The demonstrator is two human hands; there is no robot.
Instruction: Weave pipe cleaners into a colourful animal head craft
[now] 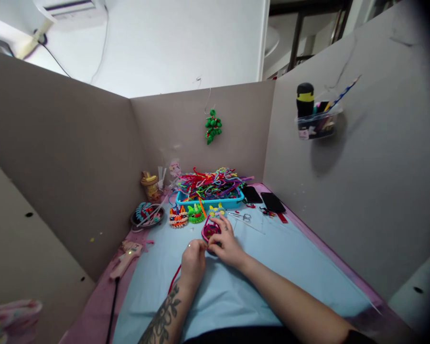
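A small round coiled piece of magenta and dark pipe cleaners (207,231) sits between my hands over the blue cloth. My right hand (228,244) curls around its right side, fingers bent onto its rim. At its lower left edge my left hand (193,262) is closed in a pinch. A red pipe cleaner (174,279) trails out behind the left hand towards the lower left. Just beyond stand three pipe-cleaner animal heads: an orange one (178,218), a green one (196,214) and a yellow one (216,210). My fingers partly hide the coiled piece.
A blue tray (222,203) heaped with pipe cleaners stands at the back. Scissors (246,218) and two black phones (273,202) lie right of it. To the left are a dark bowl (159,219) and a pink glue gun (127,260) with its cord. Grey panels (200,153) enclose the table.
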